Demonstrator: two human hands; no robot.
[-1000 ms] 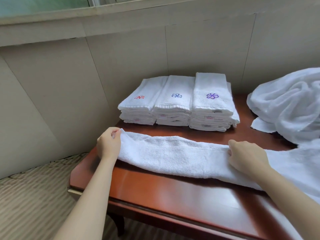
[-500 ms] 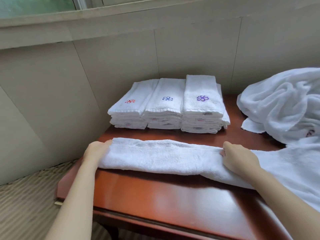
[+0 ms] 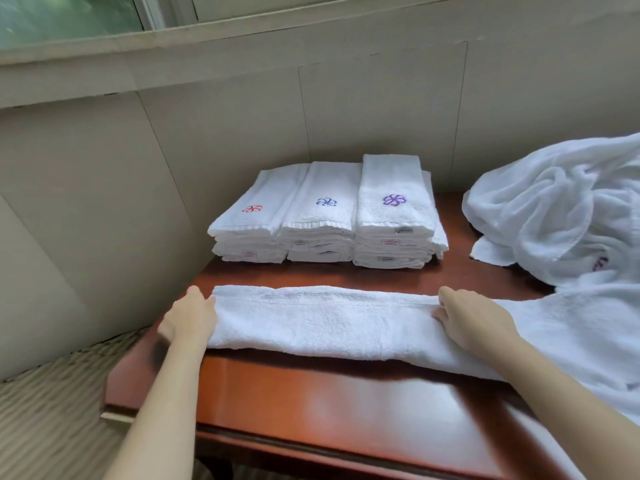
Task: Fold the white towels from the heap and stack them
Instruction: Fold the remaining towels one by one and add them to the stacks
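Likely a hotel room or its housekeeping corner.
Three stacks of folded white towels [image 3: 322,216], each topped with the same embroidered pinwheel logo, sit at the far side of a polished reddish wooden table [image 3: 311,393]. A heap of white towelling [image 3: 561,209] lies far right. Beige wall panels [image 3: 225,126] rise behind, under a window ledge [image 3: 207,39]. Striped carpet [image 3: 52,417] covers the floor at left.

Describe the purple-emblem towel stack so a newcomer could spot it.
On the reddish wooden table, three folded-towel stacks sit by the wall. It is the rightmost stack, nearest the crumpled heap. Its emblem is purple; the neighbours' are blue and red.
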